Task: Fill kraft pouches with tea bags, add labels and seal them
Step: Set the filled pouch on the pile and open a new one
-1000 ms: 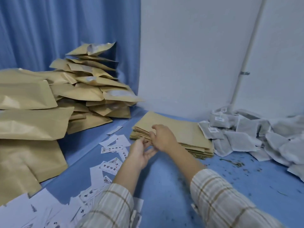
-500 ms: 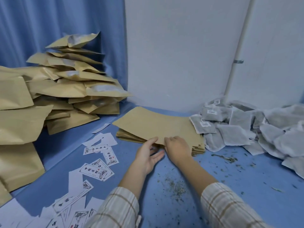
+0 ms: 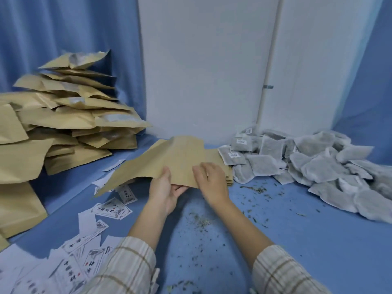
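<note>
Blue cloth covers the surface, which is backed by a white wall and blue curtains. Filled kraft pouches are heaped at the far left, stacked loosely in several directions. A pile of tea bags is spread along the right side, and some of them carry small white tags. One flat kraft pouch is held above the surface near the middle; its long axis runs from the near left to the far right, with one corner pointing down toward the near left and the sheet bowed along its length. Beneath its far end, a low stack of empty pouches is partly seen, just beside the tea bags. The pouch's near edge is pinched by the left hand, thumb on top and fingers curled underneath. The right hand is laid on the same edge, its fingers bent over the paper and gripping it. Printed labels are scattered over the near-left part of the surface, some face down. Loose tea crumbs are strewn between the forearms and toward the tea bags.
</note>
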`<state>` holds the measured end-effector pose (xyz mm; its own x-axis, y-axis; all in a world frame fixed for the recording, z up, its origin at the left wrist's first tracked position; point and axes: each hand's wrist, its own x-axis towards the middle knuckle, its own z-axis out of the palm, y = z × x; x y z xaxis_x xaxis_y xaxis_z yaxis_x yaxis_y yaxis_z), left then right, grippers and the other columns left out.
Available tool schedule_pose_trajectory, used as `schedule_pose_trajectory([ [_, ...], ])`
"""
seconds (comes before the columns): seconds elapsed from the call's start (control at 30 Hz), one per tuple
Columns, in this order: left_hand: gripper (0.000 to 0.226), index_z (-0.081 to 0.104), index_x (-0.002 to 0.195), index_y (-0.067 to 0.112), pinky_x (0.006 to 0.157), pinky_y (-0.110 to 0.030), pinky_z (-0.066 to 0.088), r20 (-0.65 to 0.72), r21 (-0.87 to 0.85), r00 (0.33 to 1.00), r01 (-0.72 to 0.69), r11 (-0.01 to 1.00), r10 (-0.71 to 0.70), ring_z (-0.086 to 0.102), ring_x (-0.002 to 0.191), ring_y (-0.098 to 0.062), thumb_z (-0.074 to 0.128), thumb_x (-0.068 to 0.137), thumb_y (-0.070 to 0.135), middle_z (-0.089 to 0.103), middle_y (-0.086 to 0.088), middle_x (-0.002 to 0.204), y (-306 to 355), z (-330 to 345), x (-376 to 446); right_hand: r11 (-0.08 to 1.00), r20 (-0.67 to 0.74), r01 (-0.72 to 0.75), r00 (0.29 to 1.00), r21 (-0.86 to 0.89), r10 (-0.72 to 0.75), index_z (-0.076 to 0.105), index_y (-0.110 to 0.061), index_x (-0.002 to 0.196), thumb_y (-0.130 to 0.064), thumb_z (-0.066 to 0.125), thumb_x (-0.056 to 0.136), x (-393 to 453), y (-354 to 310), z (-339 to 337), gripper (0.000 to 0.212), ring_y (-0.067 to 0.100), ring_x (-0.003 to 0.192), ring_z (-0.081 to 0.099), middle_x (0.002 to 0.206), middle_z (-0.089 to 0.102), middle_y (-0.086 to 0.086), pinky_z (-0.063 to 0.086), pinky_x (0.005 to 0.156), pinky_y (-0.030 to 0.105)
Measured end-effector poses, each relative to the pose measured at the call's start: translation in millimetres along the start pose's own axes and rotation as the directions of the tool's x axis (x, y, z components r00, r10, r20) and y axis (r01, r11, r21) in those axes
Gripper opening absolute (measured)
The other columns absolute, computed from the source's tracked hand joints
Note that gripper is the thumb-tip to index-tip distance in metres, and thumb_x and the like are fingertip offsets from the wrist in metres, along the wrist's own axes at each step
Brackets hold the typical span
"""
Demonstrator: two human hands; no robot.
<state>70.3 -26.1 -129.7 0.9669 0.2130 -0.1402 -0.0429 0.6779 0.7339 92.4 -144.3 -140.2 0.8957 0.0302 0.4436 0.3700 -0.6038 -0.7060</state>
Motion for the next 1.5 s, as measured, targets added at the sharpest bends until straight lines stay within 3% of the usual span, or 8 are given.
schedule_pose_trajectory([
  [0.13, 0.027, 0.049, 0.116, 0.009, 0.067, -0.043, 0.052, -0.003, -0.003, 1.000, 0.027, 1.000, -0.027, 0.063, 0.089, -0.028, 0.036, 0.101, 0.027, 0.063, -0.012, 0.106, 0, -9, -23, 0.626, 0.239, -0.534, 0.835, 0.568, 0.496, 0.062, -0.003, 0.089, -0.023, 0.060, 0.088, -9, -9, -21, 0.020, 0.007, 0.060, 0.065, 0.083, 0.064, 0.010, 0.050, 0.052, 0.019],
  [0.23, 0.020, 0.052, 0.108, 0.008, 0.065, -0.040, 0.053, 0.000, 0.014, 0.998, 0.066, 0.998, -0.066, 0.064, 0.090, -0.030, 0.042, 0.099, 0.023, 0.065, -0.012, 0.101, -1, -18, -39, 0.244, 0.438, -0.592, 0.764, 0.768, 0.473, 0.058, -0.005, 0.085, -0.011, 0.056, 0.091, -20, -11, -34, 0.008, 0.004, 0.034, 0.054, 0.053, 0.064, 0.001, 0.048, 0.039, 0.019],
  [0.5, 0.063, 0.048, 0.048, 0.013, 0.028, -0.009, 0.016, -0.062, 0.467, 0.903, 0.402, 0.788, -0.424, 0.032, 0.027, -0.008, 0.051, 0.075, 0.070, 0.049, -0.004, 0.044, 6, -35, -88, 0.117, 0.443, -0.561, 0.750, 0.819, 0.491, 0.054, -0.004, 0.075, 0.003, 0.059, 0.086, -45, -13, -44, 0.013, 0.006, 0.029, 0.053, 0.040, 0.060, 0.003, 0.043, 0.033, 0.015],
  [0.63, 0.032, 0.050, 0.058, 0.014, 0.037, -0.016, 0.033, -0.015, 0.629, 0.995, -0.068, 0.775, 0.099, 0.044, 0.038, -0.012, 0.062, 0.084, 0.026, 0.059, 0.000, 0.049, 8, -11, -90, 0.178, 0.406, -0.550, 0.765, 0.816, 0.499, 0.063, -0.001, 0.082, 0.000, 0.070, 0.077, -58, -20, -42, 0.009, 0.011, 0.051, 0.068, 0.058, 0.070, 0.005, 0.056, 0.047, 0.023],
  [0.73, 0.016, 0.058, 0.087, 0.018, 0.062, -0.025, 0.042, 0.050, 0.837, 0.951, -0.207, 0.507, 0.306, 0.056, 0.077, -0.015, 0.065, 0.080, 0.031, 0.062, 0.006, 0.085, 7, 8, -89, 0.204, 0.401, -0.544, 0.780, 0.814, 0.481, 0.066, 0.000, 0.078, 0.000, 0.073, 0.075, -65, -27, -40, 0.008, 0.013, 0.056, 0.070, 0.063, 0.072, 0.006, 0.057, 0.052, 0.023],
  [1.07, 0.036, 0.061, 0.096, 0.022, 0.068, -0.031, 0.044, 0.007, 0.876, 0.942, -0.167, 0.452, 0.335, 0.056, 0.082, -0.015, 0.052, 0.084, 0.054, 0.064, 0.002, 0.098, -5, 8, -73, 0.589, 0.234, -0.446, 0.885, 0.674, 0.402, 0.071, -0.008, 0.073, -0.011, 0.072, 0.077, -66, -25, -43, 0.006, 0.019, 0.071, 0.067, 0.078, 0.071, 0.008, 0.057, 0.067, 0.029],
  [1.23, 0.060, 0.044, 0.127, 0.009, 0.091, -0.037, 0.037, -0.187, 0.976, 0.897, 0.124, 0.176, 0.402, 0.039, 0.122, -0.034, 0.060, 0.080, 0.042, 0.047, -0.013, 0.130, 15, -44, -49, 0.822, -0.015, -0.340, 0.921, 0.458, 0.389, 0.064, -0.015, 0.081, -0.022, 0.053, 0.089, -42, 5, -67, 0.015, 0.026, 0.086, 0.062, 0.088, 0.066, 0.011, 0.051, 0.084, 0.045],
  [1.5, 0.068, 0.038, 0.128, 0.003, 0.101, -0.045, 0.024, -0.374, 0.926, 0.849, 0.321, 0.199, 0.372, 0.032, 0.128, -0.038, 0.060, 0.079, 0.045, 0.048, -0.019, 0.130, 11, -95, -25, 0.827, -0.028, -0.331, 0.923, 0.455, 0.385, 0.064, -0.041, 0.077, -0.016, 0.045, 0.093, -33, 44, -72, 0.035, 0.017, 0.081, 0.061, 0.084, 0.066, -0.005, 0.050, 0.073, 0.035],
])
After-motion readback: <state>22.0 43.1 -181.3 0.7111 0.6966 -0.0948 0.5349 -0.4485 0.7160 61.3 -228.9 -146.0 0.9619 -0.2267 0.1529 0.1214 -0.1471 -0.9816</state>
